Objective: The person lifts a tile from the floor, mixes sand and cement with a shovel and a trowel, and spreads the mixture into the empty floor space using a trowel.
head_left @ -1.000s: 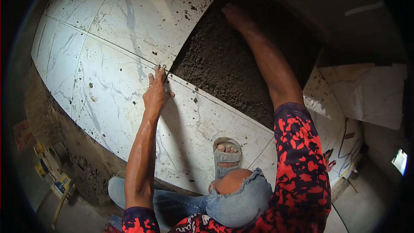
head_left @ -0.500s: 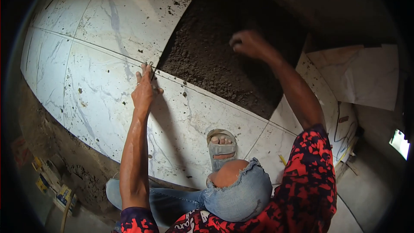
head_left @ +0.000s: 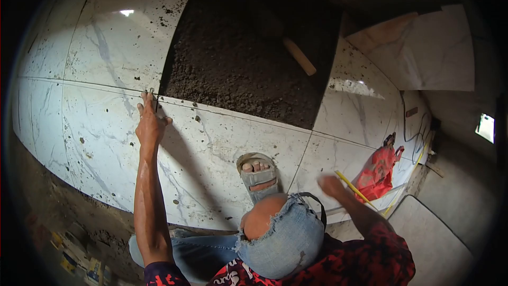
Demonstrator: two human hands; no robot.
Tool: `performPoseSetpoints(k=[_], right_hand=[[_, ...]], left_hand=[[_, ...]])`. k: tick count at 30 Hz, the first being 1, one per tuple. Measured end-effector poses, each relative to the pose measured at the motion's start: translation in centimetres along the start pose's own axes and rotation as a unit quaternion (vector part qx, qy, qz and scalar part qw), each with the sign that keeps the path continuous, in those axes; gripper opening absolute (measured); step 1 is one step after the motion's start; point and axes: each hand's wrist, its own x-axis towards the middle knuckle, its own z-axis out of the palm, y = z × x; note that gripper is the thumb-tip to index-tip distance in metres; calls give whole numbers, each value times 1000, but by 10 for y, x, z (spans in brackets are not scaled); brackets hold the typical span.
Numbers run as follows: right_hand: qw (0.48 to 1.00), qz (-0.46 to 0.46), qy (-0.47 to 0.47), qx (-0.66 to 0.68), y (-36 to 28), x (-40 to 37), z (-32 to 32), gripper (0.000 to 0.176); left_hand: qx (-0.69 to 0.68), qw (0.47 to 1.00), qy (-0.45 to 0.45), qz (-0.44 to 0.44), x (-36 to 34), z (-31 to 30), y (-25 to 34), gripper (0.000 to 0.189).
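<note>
My left hand [head_left: 152,124] rests on the white marbled tile [head_left: 206,137] with its fingers apart, the fingertips at the joint by the near left corner of a dark bed of crumbly mortar [head_left: 211,82]. Blurred by motion, my right hand [head_left: 331,184] is low over the tiles at the right, beside a thin yellow stick [head_left: 352,186]; its fingers are smeared. A trowel lies on the mortar, its wooden handle [head_left: 299,57] pointing towards me and its blade lost in shadow.
A crumpled red bag [head_left: 377,172] sits right of the yellow stick. Cut tile pieces [head_left: 428,55] lean at the far right, near a dark cable [head_left: 418,143]. My sandalled foot [head_left: 258,175] stands on the tiles. Mortar crumbs dot the floor; yellowish items [head_left: 79,259] lie lower left.
My right hand has moved from over the mortar down to the right, beside the yellow stick. The trowel handle now shows. The view has shifted right; my left hand stays at the joint.
</note>
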Motion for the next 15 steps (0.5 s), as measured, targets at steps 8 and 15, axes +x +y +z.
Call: performPoseSetpoints(k=[8, 15], right_hand=[[809, -206, 550, 39, -127, 114, -183, 32], [813, -243, 523, 78, -116, 114, -164, 25]], left_hand=[[7, 1000, -6, -2, -3, -6, 6, 93], [-6, 1000, 2, -3, -4, -6, 7, 93]])
